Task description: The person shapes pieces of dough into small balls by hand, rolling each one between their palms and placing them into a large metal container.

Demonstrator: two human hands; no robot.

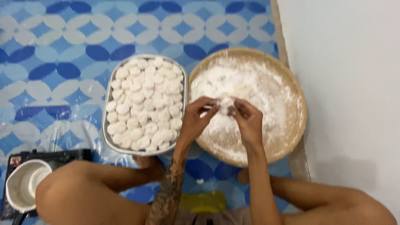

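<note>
The rectangular metal tray is already heaped with white floured dough pieces, so most shaping looks done. Over the round floured basket, the left hand and right hand meet, fingertips pinching one small piece between them.

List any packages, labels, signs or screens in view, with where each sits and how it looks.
Flat dark package or booklet: bottom left on the blue patterned mat, under the white round pot; black with a red corner patch, its print too small to make out.
No signs or screens in view.
</note>
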